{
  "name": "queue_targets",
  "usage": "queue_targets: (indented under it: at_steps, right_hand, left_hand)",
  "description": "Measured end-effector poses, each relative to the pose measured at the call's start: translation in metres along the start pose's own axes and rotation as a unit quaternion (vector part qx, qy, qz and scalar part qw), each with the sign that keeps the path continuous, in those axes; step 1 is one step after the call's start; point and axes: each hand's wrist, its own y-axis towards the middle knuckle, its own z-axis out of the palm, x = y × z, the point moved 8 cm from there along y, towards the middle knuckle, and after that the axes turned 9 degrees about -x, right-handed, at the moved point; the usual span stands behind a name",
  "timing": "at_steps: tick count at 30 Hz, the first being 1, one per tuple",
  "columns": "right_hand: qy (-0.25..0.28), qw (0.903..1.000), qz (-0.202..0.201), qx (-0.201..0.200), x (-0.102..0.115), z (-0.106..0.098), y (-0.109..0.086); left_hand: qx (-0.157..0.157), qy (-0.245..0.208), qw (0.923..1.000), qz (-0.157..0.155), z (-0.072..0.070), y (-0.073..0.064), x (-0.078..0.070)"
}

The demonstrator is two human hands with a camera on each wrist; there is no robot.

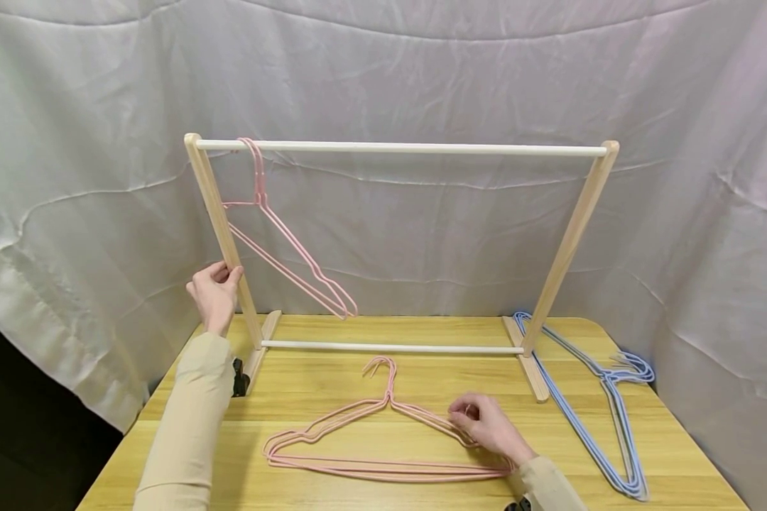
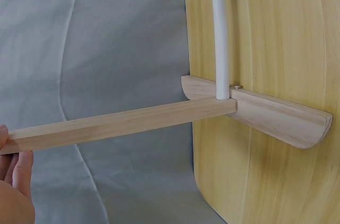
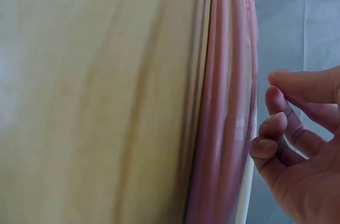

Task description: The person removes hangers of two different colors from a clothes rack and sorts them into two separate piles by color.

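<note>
My left hand (image 1: pixel 214 294) holds the left wooden post (image 2: pixel 122 124) of a tabletop clothes rack, thumb on one face and fingertips on the other. Over the right shoulder of a stack of pink hangers (image 1: pixel 332 465) hovers my right hand (image 1: pixel 486 426). Its fingers are loosely bent, with thumb and index finger close together. The right wrist view shows nothing between them, and the pink wires (image 3: pixel 223 102) run beside the fingertips. Those stacked hangers lie flat, hooks toward the rack. More pink hangers (image 1: pixel 294 241) hang from the left end of the white top rail (image 1: pixel 409 147).
Several blue hangers (image 1: pixel 623 426) lie stacked at the table's right, partly behind the rack's right foot (image 1: pixel 533 372). A white lower bar (image 1: pixel 390 348) joins the two posts near the tabletop. Grey curtains (image 1: pixel 422 78) surround the wooden table (image 1: pixel 332 497).
</note>
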Motion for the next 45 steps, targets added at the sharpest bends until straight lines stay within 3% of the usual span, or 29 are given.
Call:
queue_targets:
  at_steps: [5,9,14,20,25,30,37,41,45]
  right_hand:
    - [0.002,0.9998,-0.001,-0.02,0.01,-0.006,0.004]
    - [-0.014,0.999,-0.033,-0.025,0.025,-0.01,0.013]
    - [-0.042,0.9942,-0.093,-0.036,0.055,-0.014,0.032]
    - [-0.034,0.9916,-0.119,-0.04,0.104,-0.015,0.063]
    - [0.017,0.9907,-0.125,-0.05,0.151,-0.017,0.097]
    - [0.097,0.9888,-0.106,-0.042,0.191,-0.014,0.134]
    - [0.23,0.972,-0.049,0.0,0.236,0.007,0.178]
    - [0.244,0.9691,-0.03,0.019,0.256,0.024,0.193]
    - [0.241,0.9691,-0.044,0.028,0.27,0.034,0.201]
  left_hand:
    - [0.002,-0.003,1.0,-0.007,0.0,-0.001,0.0]
    - [0.003,-0.004,0.9999,-0.01,0.0,0.0,0.001]
    - [0.004,-0.004,0.9999,-0.014,0.001,0.0,0.002]
    - [0.006,-0.003,0.9998,-0.02,0.001,0.001,0.005]
    - [0.004,-0.003,0.9999,-0.015,0.001,0.001,0.004]
    - [0.006,-0.004,0.9999,-0.011,0.001,0.001,0.003]
    - [0.003,0.007,1.0,0.0,0.001,0.001,0.001]
    - [0.005,0.009,0.9999,-0.003,-0.001,0.001,0.002]
    - [0.009,0.006,0.9999,-0.006,0.0,0.001,0.001]
